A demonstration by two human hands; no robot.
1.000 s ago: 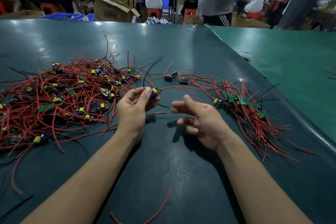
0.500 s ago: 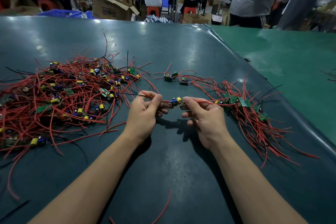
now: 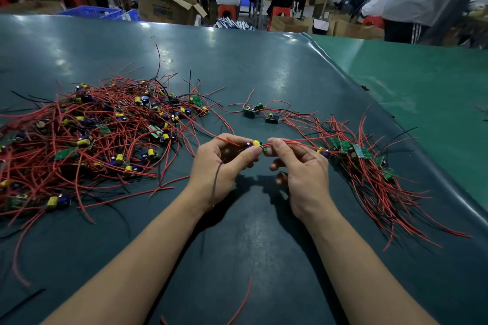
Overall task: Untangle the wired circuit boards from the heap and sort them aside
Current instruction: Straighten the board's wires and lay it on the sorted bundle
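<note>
A tangled heap (image 3: 100,134) of small circuit boards with red and black wires covers the left of the dark mat. A sorted pile (image 3: 369,166) of boards with wires combed out lies on the right. Between them I hold one wired circuit board (image 3: 257,144) with a yellow part, above the mat. My left hand (image 3: 221,166) pinches its left end with thumb and forefinger, a black wire hanging over the hand. My right hand (image 3: 303,166) pinches its red wires on the right side.
Two loose boards (image 3: 260,113) lie just beyond my hands. A stray red wire (image 3: 243,303) rests near the front. The dark mat (image 3: 250,245) ends at a raised right edge by a green table (image 3: 422,87). People sit and stand behind the bench.
My left hand pulled one board out of the heap toward the centre, my right hand closed on its wires, and both hands now pinch it close together.
</note>
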